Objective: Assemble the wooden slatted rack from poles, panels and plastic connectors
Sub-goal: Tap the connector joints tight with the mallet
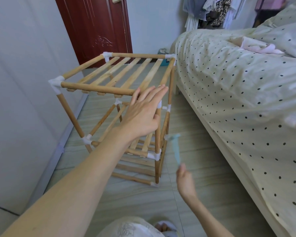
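Where the wooden rack (120,106) stands on the floor (195,194) between wall and bed (237,93), left hand (144,113) lies spread, fingers straight, at its near right top corner by the front pole (96,88). Right hand (184,182), blurred, pinches a pale blue object (175,147) beside the rack's right post.
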`<control>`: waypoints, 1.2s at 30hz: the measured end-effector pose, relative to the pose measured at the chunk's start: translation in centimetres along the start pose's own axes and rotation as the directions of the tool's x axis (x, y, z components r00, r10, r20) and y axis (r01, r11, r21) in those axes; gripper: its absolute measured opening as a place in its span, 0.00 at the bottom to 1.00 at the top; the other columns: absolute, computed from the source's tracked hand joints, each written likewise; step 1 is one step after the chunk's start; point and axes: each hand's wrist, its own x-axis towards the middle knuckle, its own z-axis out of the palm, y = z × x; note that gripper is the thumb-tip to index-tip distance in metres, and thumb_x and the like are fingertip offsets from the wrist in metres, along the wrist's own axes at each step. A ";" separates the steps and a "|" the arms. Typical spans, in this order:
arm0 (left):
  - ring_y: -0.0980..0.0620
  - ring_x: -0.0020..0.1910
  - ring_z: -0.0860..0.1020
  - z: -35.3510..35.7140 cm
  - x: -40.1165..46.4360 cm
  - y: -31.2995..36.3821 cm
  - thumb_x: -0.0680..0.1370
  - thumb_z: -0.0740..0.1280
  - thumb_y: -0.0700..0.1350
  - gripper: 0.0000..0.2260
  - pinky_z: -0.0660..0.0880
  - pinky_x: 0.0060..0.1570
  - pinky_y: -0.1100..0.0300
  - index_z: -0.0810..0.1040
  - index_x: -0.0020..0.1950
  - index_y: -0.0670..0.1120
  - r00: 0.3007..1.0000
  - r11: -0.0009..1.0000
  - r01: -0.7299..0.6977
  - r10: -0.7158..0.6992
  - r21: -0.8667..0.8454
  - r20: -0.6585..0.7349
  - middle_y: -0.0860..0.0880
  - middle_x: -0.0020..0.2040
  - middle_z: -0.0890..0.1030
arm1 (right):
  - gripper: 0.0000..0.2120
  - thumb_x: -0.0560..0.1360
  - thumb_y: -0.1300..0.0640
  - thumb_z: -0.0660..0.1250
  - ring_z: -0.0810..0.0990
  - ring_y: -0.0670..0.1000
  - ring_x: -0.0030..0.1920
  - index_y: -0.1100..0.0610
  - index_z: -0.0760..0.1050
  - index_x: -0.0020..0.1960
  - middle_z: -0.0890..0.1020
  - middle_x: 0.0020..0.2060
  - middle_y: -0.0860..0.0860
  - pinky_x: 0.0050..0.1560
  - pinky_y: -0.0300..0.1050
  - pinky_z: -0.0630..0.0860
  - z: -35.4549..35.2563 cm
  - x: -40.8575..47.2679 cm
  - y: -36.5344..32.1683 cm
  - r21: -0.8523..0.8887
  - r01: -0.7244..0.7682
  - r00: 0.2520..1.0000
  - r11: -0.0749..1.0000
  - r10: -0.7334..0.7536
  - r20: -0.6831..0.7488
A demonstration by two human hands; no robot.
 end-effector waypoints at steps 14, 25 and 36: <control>0.44 0.61 0.67 -4.7 -1.4 -10.3 0.82 0.54 0.50 0.17 0.66 0.59 0.48 0.71 0.69 0.53 0.944 0.925 0.329 -0.326 0.191 -0.044 0.45 0.58 0.74 | 0.10 0.82 0.55 0.54 0.54 0.45 0.19 0.59 0.65 0.45 0.58 0.21 0.46 0.20 0.34 0.52 -3.4 -0.6 1.6 0.359 -0.343 0.933 0.868 0.271 0.237; 0.41 0.54 0.67 -1.3 -0.1 -4.5 0.81 0.51 0.54 0.18 0.62 0.53 0.48 0.74 0.62 0.47 0.927 0.848 0.367 -0.299 0.381 -0.227 0.42 0.54 0.73 | 0.12 0.82 0.57 0.49 0.57 0.45 0.19 0.59 0.68 0.45 0.62 0.20 0.46 0.20 0.36 0.54 -3.1 1.0 1.7 0.304 -0.304 0.948 0.903 0.258 0.184; 0.42 0.60 0.69 0.1 -1.3 -3.9 0.77 0.55 0.51 0.24 0.59 0.61 0.47 0.61 0.72 0.46 0.958 0.866 0.274 -0.208 0.418 -0.199 0.43 0.61 0.71 | 0.14 0.83 0.55 0.47 0.62 0.47 0.21 0.57 0.64 0.42 0.65 0.25 0.50 0.18 0.34 0.57 -1.1 3.5 -1.0 0.497 -0.366 0.923 0.787 0.376 0.084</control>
